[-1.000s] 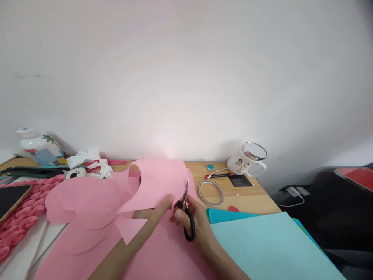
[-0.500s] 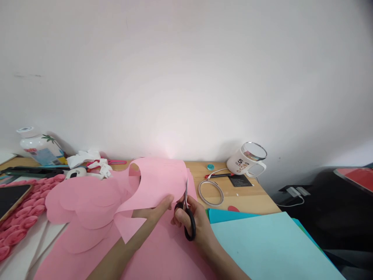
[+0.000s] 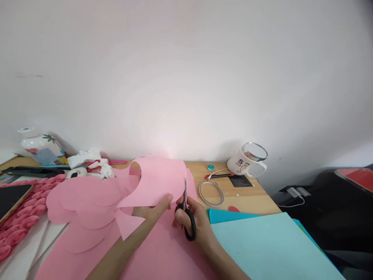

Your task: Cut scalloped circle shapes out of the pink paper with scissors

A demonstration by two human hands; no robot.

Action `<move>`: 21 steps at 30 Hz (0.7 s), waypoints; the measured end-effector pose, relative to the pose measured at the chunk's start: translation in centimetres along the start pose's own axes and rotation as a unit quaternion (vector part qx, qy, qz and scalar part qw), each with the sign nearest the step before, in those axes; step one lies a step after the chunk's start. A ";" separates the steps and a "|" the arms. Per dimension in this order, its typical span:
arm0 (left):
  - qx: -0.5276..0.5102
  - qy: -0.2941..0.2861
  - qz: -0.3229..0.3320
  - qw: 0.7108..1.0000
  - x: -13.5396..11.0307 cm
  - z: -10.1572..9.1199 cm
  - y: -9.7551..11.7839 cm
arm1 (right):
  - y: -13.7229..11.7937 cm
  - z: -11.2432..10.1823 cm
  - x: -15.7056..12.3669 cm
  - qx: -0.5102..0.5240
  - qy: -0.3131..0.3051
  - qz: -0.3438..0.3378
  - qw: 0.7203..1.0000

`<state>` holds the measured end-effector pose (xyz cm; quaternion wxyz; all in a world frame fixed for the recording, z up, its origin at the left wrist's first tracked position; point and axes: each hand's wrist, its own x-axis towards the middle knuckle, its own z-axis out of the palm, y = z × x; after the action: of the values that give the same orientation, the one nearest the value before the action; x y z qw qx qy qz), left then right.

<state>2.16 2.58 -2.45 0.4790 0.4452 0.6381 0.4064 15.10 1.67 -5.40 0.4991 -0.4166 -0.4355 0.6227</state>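
A curling sheet of pink paper (image 3: 159, 181) is held up in front of me. My left hand (image 3: 159, 206) pinches its lower edge, thumb on top and the other fingers hidden beneath. In my right hand (image 3: 196, 221) is a pair of scissors (image 3: 190, 225) with black handles, blades pointing up and away at the paper's right edge. A cut flap of the sheet (image 3: 129, 224) hangs over my left forearm. Rounded pink paper pieces (image 3: 96, 206) lie overlapped to the left, on top of larger pink sheets.
Light blue paper (image 3: 262, 245) is stacked at the right. Behind it are a coiled cable (image 3: 211, 193), a white mug (image 3: 247, 160) and a black card (image 3: 240, 180). Leftward stand a white bottle (image 3: 42, 147), crumpled tissue (image 3: 84, 157) and a phone (image 3: 13, 198) on a pink textured mat (image 3: 36, 210).
The pink sheet and its hanging flap have shifted slightly. Both hands stay in nearly the same place, and the scissor blades look a little closer together.
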 end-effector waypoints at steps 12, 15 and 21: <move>-0.099 -0.047 -0.013 0.994 -1.0 0.4 1.5 | 0.2 0.0 -0.3 -0.023 -0.005 0.018 1.000; -0.072 -0.041 -0.033 0.996 -0.9 0.5 1.3 | -0.3 0.0 -0.3 -0.037 -0.015 0.014 0.999; -0.035 0.039 -0.029 0.998 -0.6 0.5 0.3 | -0.8 -0.2 -0.3 0.004 -0.047 -0.001 0.999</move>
<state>2.76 2.19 -2.11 0.4805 0.3931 0.6545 0.4315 15.51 1.51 -4.64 0.4799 -0.3845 -0.4567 0.6429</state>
